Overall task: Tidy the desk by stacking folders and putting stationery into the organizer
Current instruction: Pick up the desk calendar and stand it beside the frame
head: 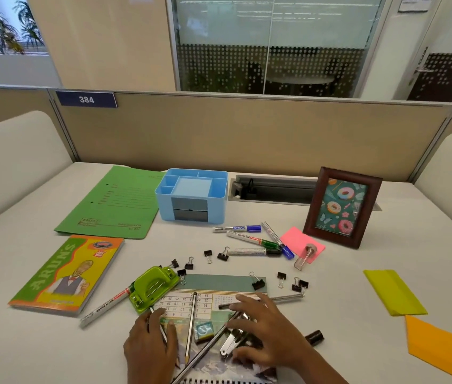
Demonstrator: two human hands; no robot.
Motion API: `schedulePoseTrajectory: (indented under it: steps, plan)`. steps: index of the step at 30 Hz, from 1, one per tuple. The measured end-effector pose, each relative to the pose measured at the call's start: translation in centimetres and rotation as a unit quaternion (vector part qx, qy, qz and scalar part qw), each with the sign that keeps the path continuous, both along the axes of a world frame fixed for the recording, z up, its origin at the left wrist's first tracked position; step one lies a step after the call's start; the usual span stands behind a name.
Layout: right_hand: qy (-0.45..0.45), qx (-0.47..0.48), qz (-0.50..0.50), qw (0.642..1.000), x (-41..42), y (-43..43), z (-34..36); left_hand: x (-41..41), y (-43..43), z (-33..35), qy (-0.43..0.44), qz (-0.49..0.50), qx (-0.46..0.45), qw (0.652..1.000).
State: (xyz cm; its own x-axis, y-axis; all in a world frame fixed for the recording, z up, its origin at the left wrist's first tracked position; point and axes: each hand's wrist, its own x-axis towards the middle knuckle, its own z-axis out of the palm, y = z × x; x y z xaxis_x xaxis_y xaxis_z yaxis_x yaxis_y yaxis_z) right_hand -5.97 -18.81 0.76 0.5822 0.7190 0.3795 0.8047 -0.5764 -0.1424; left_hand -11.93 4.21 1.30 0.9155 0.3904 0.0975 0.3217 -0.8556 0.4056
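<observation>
Blue plastic organizer (191,194) stands well beyond both hands, at the far middle of the tabletop (357,273); every compartment visible looks empty, so no stationery is stowed yet. Green folder (114,203) lies flat just left of it, alone, unstacked. Left hand (150,345) is curled around a thin pen or pencil (161,328), apparently gathering it for transfer. Right hand (263,325) is spread, fingers pressing down over a pencil (208,347) and a metal stapler-like tool (233,342) on the calendar pad (219,286); whether it actually grips anything, cannot tell. Markers (249,239) and binder clips (258,284) lie scattered between hands and organizer. Judgement: the loose writing tools nearest the hands are being collected first.
</observation>
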Motion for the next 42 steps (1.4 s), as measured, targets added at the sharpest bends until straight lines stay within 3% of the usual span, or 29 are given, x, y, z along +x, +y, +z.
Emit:
schedulePoseTrajectory:
  steps: [7, 13, 21, 27, 29, 31, 35, 38, 42]
  plan:
    - [0.062, 0.024, -0.058, 0.996, 4.0, -0.5, 0.1, 0.9, -0.8, 0.6, 0.001, -0.009, -0.019, 1.0]
    - [0.041, 0.027, -0.154, 0.987, 6.7, -1.5, 0.7, 1.7, -1.3, 0.4, 0.003, -0.005, -0.035, 0.999]
    - [0.136, 0.015, -0.259, 0.956, 8.2, -2.0, 1.9, 2.4, -1.2, 0.8, 0.059, -0.019, -0.005, 0.998]
    - [0.002, 0.132, -0.242, 0.961, 2.4, -1.9, 1.9, 2.5, -1.2, 2.0, 0.068, 0.007, 0.014, 0.998]
    - [-0.026, 0.113, -0.235, 0.965, 0.5, -2.1, 1.4, 2.6, -1.6, 3.0, 0.1, 0.065, -0.027, 0.993]
    - [-0.028, 0.068, -0.26, 0.963, -0.5, -2.5, 1.0, 2.9, -1.7, 3.3, 0.113, 0.091, -0.006, 0.989]
    - [0.055, -0.002, -0.349, 0.935, -0.8, -2.2, 0.7, 3.7, -1.5, 3.5, 0.144, 0.095, -0.005, 0.985]
    - [0.135, -0.021, -0.39, 0.911, -0.6, -1.0, 1.5, 4.2, -0.8, 3.3, 0.159, 0.111, -0.099, 0.976]
    - [0.284, 0.085, -0.42, 0.857, 0.8, -0.9, 1.8, 4.7, -0.4, 3.8, 0.173, 0.098, -0.165, 0.966]
